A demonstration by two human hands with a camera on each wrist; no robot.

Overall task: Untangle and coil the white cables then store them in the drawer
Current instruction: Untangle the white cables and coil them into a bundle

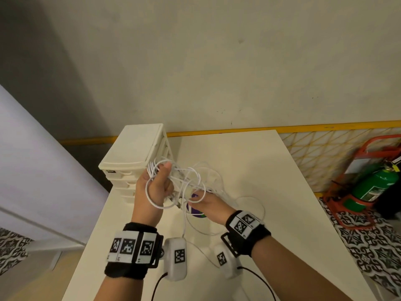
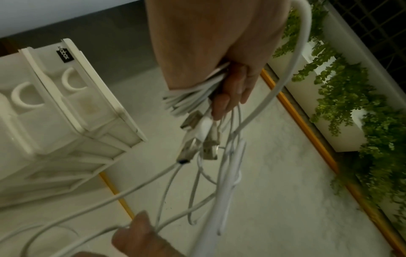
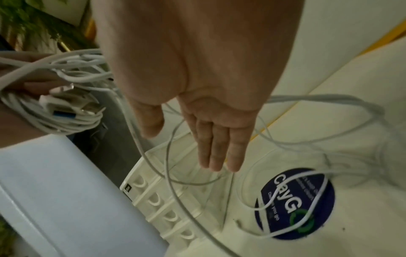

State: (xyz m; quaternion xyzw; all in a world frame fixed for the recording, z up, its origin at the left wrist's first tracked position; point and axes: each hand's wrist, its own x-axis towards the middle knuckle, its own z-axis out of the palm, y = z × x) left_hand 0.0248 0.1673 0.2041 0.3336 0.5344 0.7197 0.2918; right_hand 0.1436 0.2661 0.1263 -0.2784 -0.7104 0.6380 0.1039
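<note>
Gripping a half-wound bundle of white cables (image 1: 173,181) above the bench (image 1: 282,192), the left hand (image 1: 156,183) clamps the coil and several plug ends (image 2: 197,139) in a closed fist. The right hand (image 1: 208,205), just beside it, is harder to read: the left wrist view shows its fingertips (image 2: 138,226) on a strand, while its own wrist view shows the fingers (image 3: 215,149) straight among loose loops. Slack trails over the bench and a round sticker (image 3: 307,200). The drawer unit (image 1: 134,153) stands closed behind the left hand. Best practice now is probably to free one strand at a time, feeding even loops into the left fist without tugging knots tight.
</note>
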